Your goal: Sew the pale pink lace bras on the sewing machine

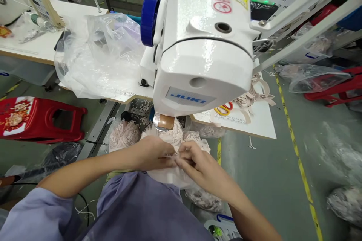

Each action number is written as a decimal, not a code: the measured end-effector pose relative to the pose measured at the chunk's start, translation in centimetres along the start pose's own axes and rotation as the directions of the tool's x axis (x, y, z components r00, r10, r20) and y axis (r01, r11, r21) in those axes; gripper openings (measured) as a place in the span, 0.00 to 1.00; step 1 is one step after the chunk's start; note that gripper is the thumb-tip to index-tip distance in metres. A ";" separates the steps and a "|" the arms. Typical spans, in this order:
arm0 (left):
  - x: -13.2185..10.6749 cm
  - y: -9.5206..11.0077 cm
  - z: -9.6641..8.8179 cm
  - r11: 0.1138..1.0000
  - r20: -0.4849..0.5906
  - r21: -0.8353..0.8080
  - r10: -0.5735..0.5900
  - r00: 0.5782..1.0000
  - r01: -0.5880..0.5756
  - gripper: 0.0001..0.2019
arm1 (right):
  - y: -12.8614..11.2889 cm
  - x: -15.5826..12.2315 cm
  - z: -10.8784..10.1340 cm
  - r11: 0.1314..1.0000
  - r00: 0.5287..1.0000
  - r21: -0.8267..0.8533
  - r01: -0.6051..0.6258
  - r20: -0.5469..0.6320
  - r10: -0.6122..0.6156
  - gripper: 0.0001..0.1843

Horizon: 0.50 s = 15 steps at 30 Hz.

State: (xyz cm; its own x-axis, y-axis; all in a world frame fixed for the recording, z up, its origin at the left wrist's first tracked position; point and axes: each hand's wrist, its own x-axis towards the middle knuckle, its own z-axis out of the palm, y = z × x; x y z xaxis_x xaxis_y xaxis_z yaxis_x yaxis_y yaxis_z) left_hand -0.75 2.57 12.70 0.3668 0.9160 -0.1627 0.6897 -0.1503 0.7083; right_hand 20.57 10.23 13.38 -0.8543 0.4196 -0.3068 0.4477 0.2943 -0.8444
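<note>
A pale pink lace garment piece (173, 135) with sheer fabric hangs over my lap, just below the head of a white JUKI sewing machine (206, 67). My left hand (154, 152) is closed, pinching an edge of the lace from the left. Facing it, my right hand (198, 162) has its thumb and fingers curled together on the same fabric. The two sets of fingertips nearly meet. What lies exactly between them is too small to make out. Another gathered lace bundle (124, 135) sits to the left of my left hand.
Yellow and red-handled scissors (224, 109) and beige fabric strips (250, 96) lie on the right of the machine table. A clear plastic bag (104, 56) covers the left side. A red stool (42, 119) stands at left; yellow tape (294, 139) runs along the floor at right.
</note>
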 end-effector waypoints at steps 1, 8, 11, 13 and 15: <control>-0.2 -0.5 0.0 0.999 -0.068 -0.001 0.032 0.997 -0.032 0.16 | 0.2 0.3 0.2 0.998 0.999 0.054 -0.016 -0.038 0.018 0.12; -0.2 -2.0 -0.8 0.995 -0.313 0.101 0.041 0.949 -0.009 0.22 | 1.0 4.7 -0.9 0.990 0.975 0.093 0.109 -0.204 -0.089 0.12; -0.1 -2.5 -2.5 0.990 -0.311 -0.012 -0.134 0.941 0.137 0.25 | 1.0 6.4 -2.1 0.979 0.975 0.162 0.125 -0.204 -0.091 0.13; 0.0 -3.0 -3.7 0.964 -0.313 -0.108 -0.265 0.912 0.243 0.24 | 1.1 7.2 -2.7 0.982 0.980 0.172 0.073 -0.197 -0.039 0.14; 0.1 -3.6 -4.6 0.943 -0.330 -0.164 -0.328 0.885 0.289 0.20 | 1.3 7.9 -3.3 0.990 0.982 0.137 0.009 -0.187 0.017 0.16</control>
State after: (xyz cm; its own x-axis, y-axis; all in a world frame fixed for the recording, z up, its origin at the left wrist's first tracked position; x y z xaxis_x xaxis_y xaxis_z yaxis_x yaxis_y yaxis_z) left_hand -6.08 4.94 13.25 -0.1074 0.9828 -0.1502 0.6540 0.1836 0.7338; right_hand 15.29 16.76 11.30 -0.7822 0.5777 -0.2333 0.3992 0.1774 -0.8995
